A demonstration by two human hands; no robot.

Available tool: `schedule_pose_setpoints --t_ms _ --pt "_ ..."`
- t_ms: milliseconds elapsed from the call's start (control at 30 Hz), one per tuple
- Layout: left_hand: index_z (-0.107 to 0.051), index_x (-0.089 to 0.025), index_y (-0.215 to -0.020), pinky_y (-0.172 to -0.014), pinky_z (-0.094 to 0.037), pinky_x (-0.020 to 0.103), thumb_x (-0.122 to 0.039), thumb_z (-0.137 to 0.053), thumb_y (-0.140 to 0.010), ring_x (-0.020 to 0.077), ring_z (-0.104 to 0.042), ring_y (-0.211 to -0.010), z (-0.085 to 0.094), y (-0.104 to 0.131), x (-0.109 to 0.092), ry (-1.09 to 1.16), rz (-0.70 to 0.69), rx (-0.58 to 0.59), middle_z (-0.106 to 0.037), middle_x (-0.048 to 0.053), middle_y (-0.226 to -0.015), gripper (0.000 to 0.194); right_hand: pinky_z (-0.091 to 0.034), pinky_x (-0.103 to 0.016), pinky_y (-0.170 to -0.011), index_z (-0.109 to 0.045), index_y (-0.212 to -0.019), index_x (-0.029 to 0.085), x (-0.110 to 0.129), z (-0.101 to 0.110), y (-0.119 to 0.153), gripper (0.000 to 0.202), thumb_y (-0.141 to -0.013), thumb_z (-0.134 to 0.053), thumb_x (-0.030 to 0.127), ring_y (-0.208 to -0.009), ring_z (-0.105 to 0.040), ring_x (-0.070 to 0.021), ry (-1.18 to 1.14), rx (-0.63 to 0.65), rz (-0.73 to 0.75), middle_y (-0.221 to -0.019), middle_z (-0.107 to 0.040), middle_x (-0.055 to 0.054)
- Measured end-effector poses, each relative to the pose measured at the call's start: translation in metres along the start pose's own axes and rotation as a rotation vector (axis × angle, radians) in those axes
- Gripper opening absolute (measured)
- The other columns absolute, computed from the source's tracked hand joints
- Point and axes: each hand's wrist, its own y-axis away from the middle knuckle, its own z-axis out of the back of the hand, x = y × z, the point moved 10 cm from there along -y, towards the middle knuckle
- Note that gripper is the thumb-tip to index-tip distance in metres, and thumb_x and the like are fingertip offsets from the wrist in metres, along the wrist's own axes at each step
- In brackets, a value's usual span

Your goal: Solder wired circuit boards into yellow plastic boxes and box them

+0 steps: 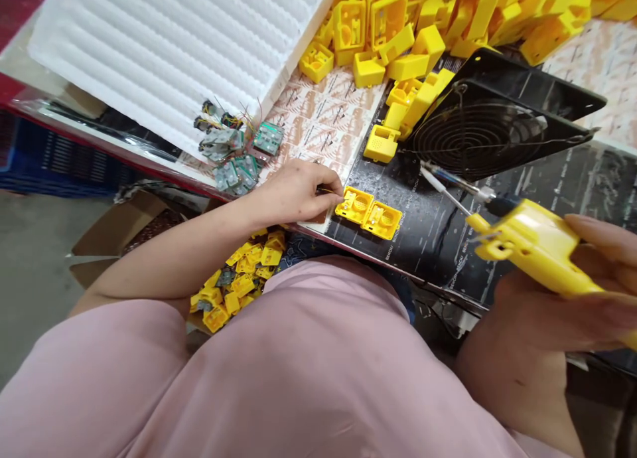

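My left hand (298,189) is at the table's front edge, thumb and finger pinched on what looks like a thin wire (326,191). Its fingertips touch the left rim of an open yellow plastic case half (354,204). Right beside that half lies a second one (382,220), hollow side up, with small metal parts inside. On the right, my right hand (572,305) is wrapped round a yellow soldering gun (540,235), held above the table. Its metal tip and a thin white-ended feed tube (435,179) point up and left, towards the fan.
A black fan with a wire guard (478,136) stands at the right. Yellow cases (388,20) are heaped behind it. Green circuit boards with wires (233,146) lie by a white ribbed foam sheet (174,46). Below the edge, a box holds more yellow cases (243,285).
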Motion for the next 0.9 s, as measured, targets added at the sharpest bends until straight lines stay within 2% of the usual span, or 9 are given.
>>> schedule_pose_setpoints --t_ms 67,133,233,333,467,567,667,800,900 --pt "-0.082 -0.018 -0.087 -0.080 -0.052 0.026 -0.026 -0.067 -0.083 0.0152 -0.072 -0.076 0.001 -0.001 -0.001 0.054 0.009 0.023 -0.080 0.000 -0.080 0.017 -0.038 -0.033 -0.049 -0.082 -0.109 0.033 0.001 0.018 -0.002 0.053 -0.106 -0.043 0.068 -0.063 -0.062 -0.0157 -0.047 -0.278 0.033 -0.084 -0.068 0.000" --pt "-0.080 -0.017 -0.086 -0.078 -0.052 0.025 -0.027 -0.066 -0.082 0.0145 -0.071 -0.076 0.003 -0.002 -0.001 0.102 0.017 0.024 -0.079 0.000 -0.078 0.017 -0.042 -0.031 -0.049 -0.085 -0.094 0.027 0.002 0.016 -0.003 0.041 -0.106 -0.054 0.052 -0.063 -0.063 -0.0156 -0.070 -0.318 -0.013 -0.077 -0.070 -0.001" --pt "-0.078 -0.016 -0.086 -0.075 -0.051 0.024 -0.028 -0.066 -0.081 0.0141 -0.070 -0.075 0.005 -0.004 0.000 0.105 0.038 0.009 -0.077 -0.001 -0.075 0.018 -0.049 -0.027 -0.051 -0.084 -0.110 0.028 0.014 -0.002 -0.004 0.024 -0.094 -0.075 0.045 -0.065 -0.066 -0.0149 -0.069 -0.118 -0.041 -0.088 -0.078 -0.001" --pt "-0.078 -0.017 -0.085 -0.073 -0.050 0.025 -0.026 -0.063 -0.080 0.0136 -0.068 -0.068 0.004 -0.008 -0.001 0.037 0.056 0.026 -0.074 -0.002 -0.068 0.018 -0.057 -0.026 -0.055 -0.077 -0.127 0.035 0.023 -0.015 0.002 0.042 -0.086 -0.085 0.039 -0.069 -0.072 -0.0147 -0.040 0.090 -0.045 -0.102 -0.080 0.000" --pt "-0.078 -0.017 -0.082 -0.073 -0.050 0.026 -0.021 -0.063 -0.077 0.0144 -0.064 -0.062 -0.001 -0.015 -0.008 -0.086 0.050 0.081 -0.068 -0.002 -0.058 0.017 -0.063 -0.034 -0.059 -0.073 -0.133 0.037 0.044 -0.021 0.006 0.051 -0.085 -0.086 0.031 -0.073 -0.076 -0.0216 -0.023 0.167 0.121 -0.100 -0.082 0.000" --pt "-0.075 -0.018 -0.076 -0.074 -0.049 0.026 -0.018 -0.062 -0.073 0.0137 -0.062 -0.060 -0.003 -0.019 -0.015 -0.135 0.005 0.088 -0.064 -0.003 -0.055 0.013 -0.064 -0.036 -0.060 -0.068 -0.138 0.038 0.053 -0.041 0.007 0.057 -0.086 -0.086 0.025 -0.072 -0.077 -0.0229 -0.001 0.337 0.142 -0.098 -0.081 0.001" --pt "-0.073 -0.019 -0.073 -0.078 -0.051 0.027 -0.017 -0.062 -0.072 0.0137 -0.062 -0.060 -0.003 -0.021 -0.018 -0.144 0.005 0.077 -0.062 -0.004 -0.054 0.011 -0.066 -0.035 -0.062 -0.068 -0.130 0.034 0.060 -0.049 0.007 0.050 -0.086 -0.086 0.021 -0.071 -0.077 -0.0221 0.009 0.394 0.149 -0.094 -0.081 0.001" --pt "-0.073 -0.018 -0.073 -0.084 -0.053 0.034 -0.017 -0.064 -0.073 0.0184 -0.065 -0.064 -0.003 -0.021 -0.016 -0.125 0.071 0.091 -0.062 -0.001 -0.055 0.009 -0.062 -0.029 -0.052 -0.069 -0.103 0.029 0.069 -0.055 0.007 0.027 -0.085 -0.087 0.022 -0.063 -0.074 -0.0190 -0.026 0.392 0.265 -0.077 -0.077 0.003" --pt "-0.072 -0.018 -0.071 -0.085 -0.053 0.035 -0.016 -0.064 -0.072 0.0193 -0.065 -0.064 -0.003 -0.022 -0.017 -0.133 0.084 0.088 -0.061 -0.002 -0.054 0.008 -0.060 -0.024 -0.054 -0.066 -0.086 0.026 0.070 -0.064 0.005 0.016 -0.090 -0.082 0.026 -0.061 -0.073 -0.0161 -0.036 0.442 0.307 -0.072 -0.075 0.002"
